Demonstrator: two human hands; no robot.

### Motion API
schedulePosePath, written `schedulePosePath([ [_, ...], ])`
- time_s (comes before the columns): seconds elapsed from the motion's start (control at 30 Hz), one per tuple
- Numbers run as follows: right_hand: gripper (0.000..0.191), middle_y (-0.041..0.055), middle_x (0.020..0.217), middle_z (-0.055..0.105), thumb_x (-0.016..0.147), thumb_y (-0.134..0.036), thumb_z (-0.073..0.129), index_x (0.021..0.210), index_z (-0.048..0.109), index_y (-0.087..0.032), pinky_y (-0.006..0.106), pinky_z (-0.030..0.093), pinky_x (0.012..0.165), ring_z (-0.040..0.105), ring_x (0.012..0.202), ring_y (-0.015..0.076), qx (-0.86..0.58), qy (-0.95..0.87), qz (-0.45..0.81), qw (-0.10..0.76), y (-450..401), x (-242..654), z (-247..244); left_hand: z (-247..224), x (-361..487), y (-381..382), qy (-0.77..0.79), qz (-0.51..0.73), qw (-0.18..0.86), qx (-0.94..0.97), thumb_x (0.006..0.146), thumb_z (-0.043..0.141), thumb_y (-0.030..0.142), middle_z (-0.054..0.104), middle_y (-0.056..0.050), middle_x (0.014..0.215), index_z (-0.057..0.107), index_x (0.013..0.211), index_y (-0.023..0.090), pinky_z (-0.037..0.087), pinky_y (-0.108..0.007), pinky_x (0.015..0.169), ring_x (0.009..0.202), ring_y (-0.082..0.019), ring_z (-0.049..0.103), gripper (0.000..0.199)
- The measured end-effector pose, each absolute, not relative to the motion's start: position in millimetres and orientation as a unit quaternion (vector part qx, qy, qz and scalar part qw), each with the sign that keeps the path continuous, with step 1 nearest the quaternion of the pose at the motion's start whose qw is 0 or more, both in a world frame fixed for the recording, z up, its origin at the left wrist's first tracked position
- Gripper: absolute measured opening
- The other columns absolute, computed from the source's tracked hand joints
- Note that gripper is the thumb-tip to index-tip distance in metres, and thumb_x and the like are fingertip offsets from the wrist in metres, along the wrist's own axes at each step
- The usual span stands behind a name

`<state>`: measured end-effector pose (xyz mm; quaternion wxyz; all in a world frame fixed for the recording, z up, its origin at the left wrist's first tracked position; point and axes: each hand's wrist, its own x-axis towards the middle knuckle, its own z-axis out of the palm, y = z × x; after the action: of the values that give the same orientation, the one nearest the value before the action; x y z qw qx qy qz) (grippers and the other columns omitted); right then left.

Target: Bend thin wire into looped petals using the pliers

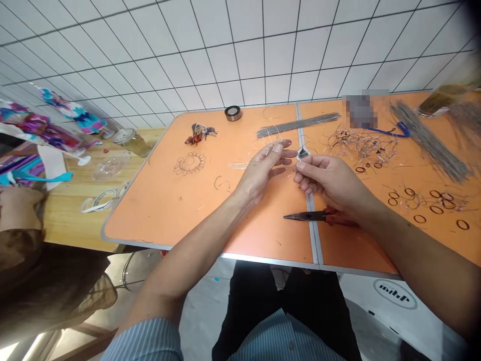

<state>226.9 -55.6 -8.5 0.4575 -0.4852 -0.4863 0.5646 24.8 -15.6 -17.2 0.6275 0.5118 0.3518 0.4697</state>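
Several thin metal wires stick up from my left hand, its thumb and index finger pinched on them and the other fingers loosely curved. Close beside it, my right hand is closed in a pinch. A small dark and white piece shows at its fingertips; I cannot tell whether it is held or lies behind them. Below my right hand, long-nose pliers rest across the table seam, their red handles partly hidden by my wrist. Short straight wires lie left of my left hand.
On the orange table are a tape roll, a looped wire ring, keys, wire bundles, tangled wire pieces and dark rings. A lidded cup stands left; another person's arm is at far left.
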Motion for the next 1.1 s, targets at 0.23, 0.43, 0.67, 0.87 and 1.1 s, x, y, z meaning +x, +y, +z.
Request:
schedulePosePath([
  [0.23, 0.033, 0.0057, 0.078, 0.08, 0.1, -0.037, 0.093, 0.075, 0.08, -0.021, 0.021, 0.055, 0.054, 0.066, 0.06, 0.0112, -0.532, -0.509, 0.526, 0.425, -47, 240, -2, -7, 9, -5, 0.382, 0.477, 0.641, 0.466, 0.096, 0.089, 0.073, 0.088, -0.008, 0.105, 0.083, 0.111, 0.022, 0.059, -0.027, 0.071, 0.078, -0.015, 0.076, 0.053],
  [0.43, 0.042, 0.0068, 0.089, 0.081, 0.09, -0.056, 0.105, 0.083, 0.081, -0.022, 0.022, 0.06, 0.056, 0.065, 0.064, 0.0111, -0.489, -0.467, 0.546, 0.494, -46, 241, -5, -5, 8, -5, 0.374, 0.448, 0.683, 0.44, 0.09, 0.103, 0.047, 0.086, -0.003, 0.084, 0.083, 0.099, 0.016, 0.055, -0.02, 0.062, 0.06, -0.007, 0.069, 0.038],
  [0.67, 0.041, 0.004, 0.088, 0.08, 0.084, -0.057, 0.108, 0.084, 0.082, -0.025, 0.026, 0.063, 0.062, 0.065, 0.066, 0.0121, -0.502, -0.466, 0.551, 0.477, -49, 236, -9, -2, 20, -13, 0.371, 0.448, 0.739, 0.341, 0.108, 0.085, 0.034, 0.09, -0.005, 0.097, 0.082, 0.107, 0.018, 0.061, -0.022, 0.072, 0.071, -0.01, 0.079, 0.016],
  [0.87, 0.034, 0.0055, 0.089, 0.082, 0.093, -0.053, 0.1, 0.085, 0.081, -0.025, 0.027, 0.06, 0.062, 0.067, 0.069, 0.0142, -0.502, -0.498, 0.465, 0.532, -46, 246, 0, -10, 13, -11, 0.35, 0.404, 0.747, 0.395, 0.09, 0.101, 0.042, 0.091, -0.007, 0.116, 0.085, 0.114, 0.02, 0.063, -0.029, 0.09, 0.092, -0.016, 0.083, 0.037],
  [1.1, 0.027, 0.0068, 0.087, 0.082, 0.098, -0.041, 0.093, 0.085, 0.078, -0.023, 0.029, 0.062, 0.066, 0.069, 0.068, 0.015, -0.567, -0.545, 0.431, 0.442, -51, 248, 18, -4, 4, -5, 0.345, 0.383, 0.737, 0.438, 0.093, 0.09, 0.075, 0.09, -0.012, 0.11, 0.083, 0.112, 0.02, 0.065, -0.039, 0.098, 0.099, -0.025, 0.085, 0.058],
])
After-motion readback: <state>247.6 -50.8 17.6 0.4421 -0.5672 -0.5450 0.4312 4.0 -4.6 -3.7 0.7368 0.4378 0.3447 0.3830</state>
